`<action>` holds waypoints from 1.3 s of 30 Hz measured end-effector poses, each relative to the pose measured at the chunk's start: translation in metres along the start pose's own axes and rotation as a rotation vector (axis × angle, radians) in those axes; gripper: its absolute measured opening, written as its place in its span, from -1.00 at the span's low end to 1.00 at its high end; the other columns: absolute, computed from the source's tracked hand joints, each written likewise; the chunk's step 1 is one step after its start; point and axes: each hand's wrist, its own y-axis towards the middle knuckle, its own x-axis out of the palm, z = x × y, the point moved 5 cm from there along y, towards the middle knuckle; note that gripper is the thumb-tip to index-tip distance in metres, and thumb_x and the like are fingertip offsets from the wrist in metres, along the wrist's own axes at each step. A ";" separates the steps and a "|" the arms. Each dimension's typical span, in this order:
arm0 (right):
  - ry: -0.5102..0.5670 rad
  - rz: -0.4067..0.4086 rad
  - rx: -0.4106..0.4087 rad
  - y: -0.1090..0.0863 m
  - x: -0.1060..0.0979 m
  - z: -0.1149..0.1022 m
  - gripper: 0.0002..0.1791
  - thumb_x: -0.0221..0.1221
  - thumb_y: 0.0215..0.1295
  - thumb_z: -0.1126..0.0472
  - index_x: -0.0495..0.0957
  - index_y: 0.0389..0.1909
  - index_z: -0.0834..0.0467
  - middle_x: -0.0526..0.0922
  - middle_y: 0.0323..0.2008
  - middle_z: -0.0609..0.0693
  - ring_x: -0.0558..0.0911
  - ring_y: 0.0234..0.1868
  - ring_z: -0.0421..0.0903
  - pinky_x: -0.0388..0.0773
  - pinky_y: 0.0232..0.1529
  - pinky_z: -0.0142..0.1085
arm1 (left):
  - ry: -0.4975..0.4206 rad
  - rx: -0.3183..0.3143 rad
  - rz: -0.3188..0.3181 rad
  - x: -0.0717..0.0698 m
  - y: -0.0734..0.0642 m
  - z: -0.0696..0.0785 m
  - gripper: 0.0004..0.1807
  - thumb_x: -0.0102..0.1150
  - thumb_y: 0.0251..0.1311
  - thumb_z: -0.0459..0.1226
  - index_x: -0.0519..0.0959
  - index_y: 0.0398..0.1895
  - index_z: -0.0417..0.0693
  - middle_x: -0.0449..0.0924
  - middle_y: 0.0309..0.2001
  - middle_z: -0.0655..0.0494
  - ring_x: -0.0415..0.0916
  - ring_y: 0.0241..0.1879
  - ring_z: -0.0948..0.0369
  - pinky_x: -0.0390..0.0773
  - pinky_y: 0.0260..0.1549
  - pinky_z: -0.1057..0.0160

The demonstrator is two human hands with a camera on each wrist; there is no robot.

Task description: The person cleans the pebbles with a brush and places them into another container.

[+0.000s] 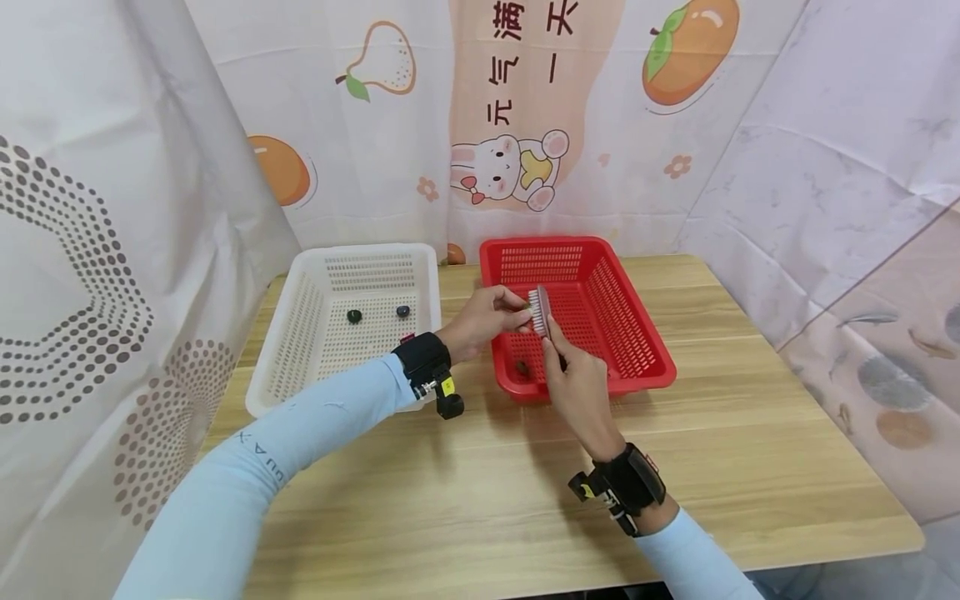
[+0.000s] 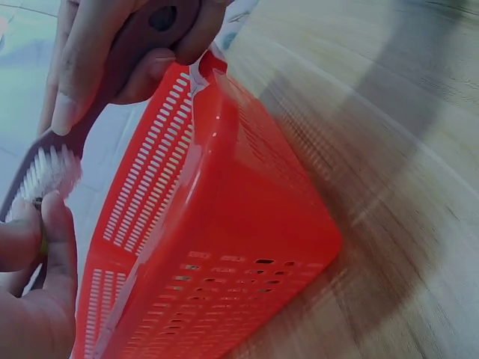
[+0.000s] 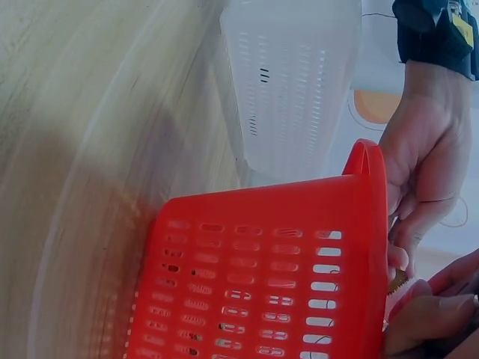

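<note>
My left hand [image 1: 483, 321] pinches a small yellow-brown lump [image 3: 398, 281] between thumb and fingers. Its kind is mostly hidden by the fingertips. In my right hand [image 1: 579, 383] I grip a brush [image 1: 545, 308] with a dark brownish handle and white bristles. The bristles face left and meet the lump at the left fingertips. Both hands are over the red basket [image 1: 651, 354], near its front left. Inside that basket lies a small brown lump [image 1: 522, 367]. In the left wrist view the brush handle [image 2: 123, 56] shows a hole near its end.
A white basket [image 1: 262, 367] stands left of the red one, holding a small black round thing [image 1: 354, 317] and a dark grey one [image 1: 402, 312]. Both baskets sit at the back of the wooden table [image 1: 450, 517], before a printed curtain [image 1: 390, 167].
</note>
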 end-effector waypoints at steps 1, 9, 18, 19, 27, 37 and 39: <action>-0.003 0.002 -0.003 0.001 0.000 0.000 -0.55 0.10 0.56 0.23 0.45 0.40 0.22 0.22 -0.75 -0.15 0.19 -0.77 -0.26 0.11 -0.74 -0.37 | 0.007 0.002 -0.009 0.000 0.000 0.000 -0.75 0.19 0.41 -0.45 0.50 0.09 -0.32 0.57 0.00 -0.16 0.67 -0.13 0.03 0.59 0.15 0.02; -0.014 0.010 0.002 0.004 0.000 0.002 -0.55 0.11 0.55 0.26 0.46 0.39 0.24 0.23 -0.73 -0.14 0.17 -0.75 -0.28 0.11 -0.72 -0.37 | 0.041 0.025 -0.055 0.004 -0.002 0.000 -0.78 0.14 0.41 -0.51 0.48 0.08 -0.34 0.51 0.05 -0.18 0.68 -0.13 0.04 0.53 0.21 -0.06; -0.017 0.008 0.026 0.006 -0.002 0.007 -0.56 0.10 0.57 0.22 0.46 0.39 0.23 0.21 -0.71 -0.13 0.15 -0.74 -0.26 0.10 -0.71 -0.36 | 0.070 0.047 -0.082 0.008 -0.005 0.000 -0.76 0.12 0.44 -0.49 0.49 0.11 -0.36 0.57 0.03 -0.25 0.68 -0.12 0.02 0.59 0.14 0.05; -0.018 0.004 0.033 0.006 -0.002 0.007 -0.55 0.11 0.56 0.22 0.46 0.39 0.22 0.21 -0.71 -0.13 0.15 -0.73 -0.26 0.09 -0.70 -0.36 | 0.047 0.046 -0.074 0.008 -0.005 0.000 -0.76 0.12 0.45 -0.49 0.49 0.12 -0.37 0.57 0.02 -0.25 0.68 -0.16 0.08 0.58 0.16 0.03; -0.007 -0.030 0.016 -0.002 0.000 -0.002 -0.53 0.15 0.54 0.23 0.45 0.40 0.23 0.22 -0.75 -0.14 0.17 -0.78 -0.26 0.12 -0.73 -0.37 | -0.083 0.041 0.049 -0.005 0.001 -0.002 -0.75 0.13 0.45 -0.46 0.48 0.12 -0.40 0.60 -0.03 -0.19 0.66 -0.22 0.15 0.51 0.23 -0.07; -0.021 -0.016 -0.006 -0.001 0.001 -0.002 -0.54 0.13 0.54 0.25 0.45 0.39 0.26 0.24 -0.74 -0.13 0.19 -0.76 -0.26 0.12 -0.73 -0.38 | -0.012 0.043 -0.006 -0.004 -0.001 -0.003 -0.74 0.15 0.43 -0.47 0.51 0.13 -0.37 0.59 -0.02 -0.19 0.67 -0.14 0.02 0.49 0.24 -0.12; -0.035 -0.003 -0.007 0.001 0.000 -0.001 -0.54 0.13 0.54 0.25 0.46 0.38 0.26 0.25 -0.74 -0.13 0.19 -0.76 -0.25 0.12 -0.72 -0.37 | 0.016 0.043 -0.035 -0.001 -0.003 -0.003 -0.74 0.14 0.44 -0.47 0.51 0.13 -0.36 0.59 -0.01 -0.20 0.67 -0.13 0.00 0.51 0.22 -0.10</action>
